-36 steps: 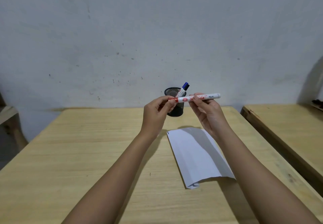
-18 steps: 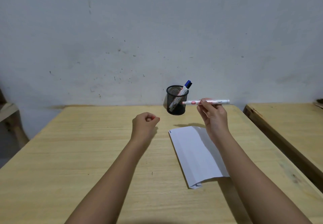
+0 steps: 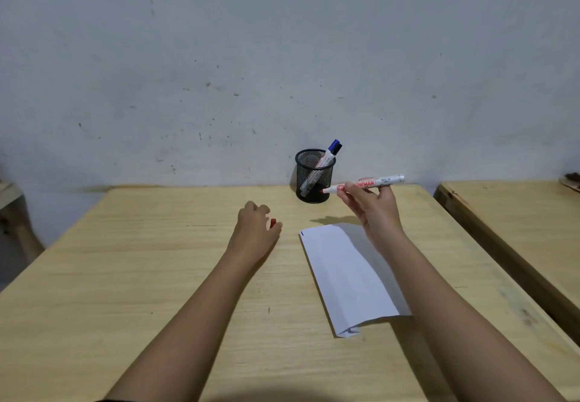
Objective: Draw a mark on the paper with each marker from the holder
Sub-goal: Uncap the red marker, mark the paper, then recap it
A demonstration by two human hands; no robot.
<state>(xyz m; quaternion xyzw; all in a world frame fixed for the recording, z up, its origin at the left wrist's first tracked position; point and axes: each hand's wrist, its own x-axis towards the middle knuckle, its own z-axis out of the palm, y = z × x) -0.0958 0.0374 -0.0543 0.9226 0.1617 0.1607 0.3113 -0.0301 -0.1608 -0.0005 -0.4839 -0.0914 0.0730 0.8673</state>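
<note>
My right hand [image 3: 372,205] holds a white marker with red print [image 3: 365,184], uncapped, its red tip pointing left near the holder. My left hand [image 3: 258,224] rests on the table with its fingers closed on the marker's red cap [image 3: 273,223]. A black mesh holder [image 3: 314,176] stands by the wall with a blue-capped marker [image 3: 326,159] leaning in it. A white sheet of paper [image 3: 346,271] lies on the table below my right hand, with a short dark mark [image 3: 302,233] at its far left corner.
The wooden table [image 3: 157,276] runs from the wall to me. A second wooden table [image 3: 514,232] stands to the right across a narrow gap. The paper's near edge is folded up.
My hands pulled apart and the red cap came off the marker. The left hand dropped to the table with the cap; the right hand moved right and lower with the marker.
</note>
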